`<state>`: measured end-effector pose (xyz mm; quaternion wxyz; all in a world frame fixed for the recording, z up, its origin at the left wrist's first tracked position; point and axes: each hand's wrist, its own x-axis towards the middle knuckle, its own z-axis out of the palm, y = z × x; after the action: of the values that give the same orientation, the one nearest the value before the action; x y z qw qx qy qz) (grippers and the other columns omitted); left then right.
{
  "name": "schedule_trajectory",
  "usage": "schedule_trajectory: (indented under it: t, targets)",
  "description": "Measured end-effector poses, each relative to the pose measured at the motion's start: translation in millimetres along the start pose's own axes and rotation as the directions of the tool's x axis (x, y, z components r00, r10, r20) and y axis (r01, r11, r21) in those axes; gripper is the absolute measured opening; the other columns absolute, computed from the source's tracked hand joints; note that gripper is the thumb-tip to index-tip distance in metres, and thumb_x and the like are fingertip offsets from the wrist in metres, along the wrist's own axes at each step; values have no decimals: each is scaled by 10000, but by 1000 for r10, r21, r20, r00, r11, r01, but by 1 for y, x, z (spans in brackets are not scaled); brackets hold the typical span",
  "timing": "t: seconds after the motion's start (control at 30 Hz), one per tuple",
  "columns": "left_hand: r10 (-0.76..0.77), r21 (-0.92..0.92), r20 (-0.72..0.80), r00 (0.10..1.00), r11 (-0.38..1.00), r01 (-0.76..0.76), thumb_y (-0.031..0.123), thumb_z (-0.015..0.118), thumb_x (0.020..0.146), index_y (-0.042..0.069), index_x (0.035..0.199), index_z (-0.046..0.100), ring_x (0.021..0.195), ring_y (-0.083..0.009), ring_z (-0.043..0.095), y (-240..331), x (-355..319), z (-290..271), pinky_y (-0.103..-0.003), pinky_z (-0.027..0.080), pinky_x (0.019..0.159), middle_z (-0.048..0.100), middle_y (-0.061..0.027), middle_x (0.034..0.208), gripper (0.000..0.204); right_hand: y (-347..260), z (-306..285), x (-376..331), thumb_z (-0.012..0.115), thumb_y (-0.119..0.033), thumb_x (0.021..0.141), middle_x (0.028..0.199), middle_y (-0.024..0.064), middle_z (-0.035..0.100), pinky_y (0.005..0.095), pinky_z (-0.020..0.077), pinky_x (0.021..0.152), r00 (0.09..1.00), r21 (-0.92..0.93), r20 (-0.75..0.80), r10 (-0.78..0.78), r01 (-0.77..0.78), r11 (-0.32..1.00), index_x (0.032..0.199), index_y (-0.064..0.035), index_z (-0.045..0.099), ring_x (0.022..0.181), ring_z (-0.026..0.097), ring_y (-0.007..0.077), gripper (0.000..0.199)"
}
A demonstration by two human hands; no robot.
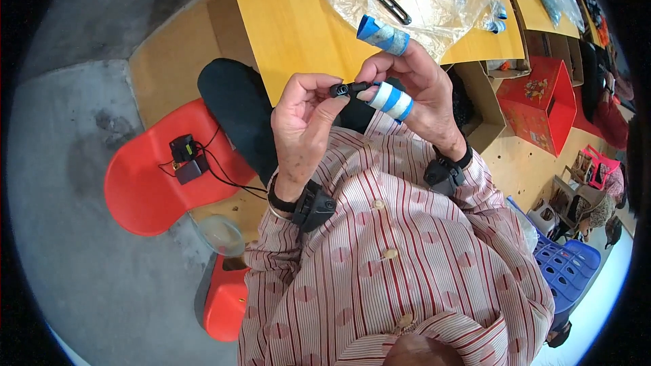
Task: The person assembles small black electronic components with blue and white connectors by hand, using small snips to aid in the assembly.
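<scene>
My left hand (300, 125) pinches a small black piece (342, 89) between thumb and fingertips. It is short and narrow with a pale ring-like mark on it, and I cannot make out its kind. From the other side my right hand (427, 88) grips the piece's right end near its thumb. Blue and white tape wraps (392, 101) cover the right thumb and a raised finger. Both hands are just off the near edge of the yellow table (291, 13), above my lap. Farther back, black thread snips (388, 3) lie on a clear plastic bag (434, 24).
To the left, a red chair (139, 183) bears small black devices (189, 160) with cables running toward me. Below it are a clear bowl (222, 235) and a red stool (226, 305). On the right stand a cardboard box (489, 108), a red box (542, 105) and a blue plastic chair (569, 264).
</scene>
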<state>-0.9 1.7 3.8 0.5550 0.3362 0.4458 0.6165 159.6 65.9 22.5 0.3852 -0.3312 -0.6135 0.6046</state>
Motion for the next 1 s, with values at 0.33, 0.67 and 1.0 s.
schedule_trajectory:
  t: [0.33,0.67,1.0]
  targets:
    - [49,161,7,999,986,-49,-51,618,835,-22,998,559,800,-80,567,0,2,-2,-199,465,726,595,-38,876,175,0,-1,0,703,-16,749,851,8,632,231,481,705,1000,-129,12,-6,7,992,1294,-68,502,732,566,79,583]
    - [199,525,46,979,829,-193,-18,655,803,8,941,595,717,-132,620,-4,7,-7,-244,490,656,641,-65,810,153,-4,-4,3,674,-13,769,858,33,643,264,511,734,996,-279,60,-59,73,958,1293,-63,504,748,610,116,553]
    - [184,551,56,981,814,-184,-18,650,786,20,932,593,695,-172,627,-5,9,-9,-268,492,641,639,-82,800,161,0,-4,3,688,-34,767,880,42,643,272,521,725,994,-360,81,-75,99,928,1273,-63,524,754,628,136,533]
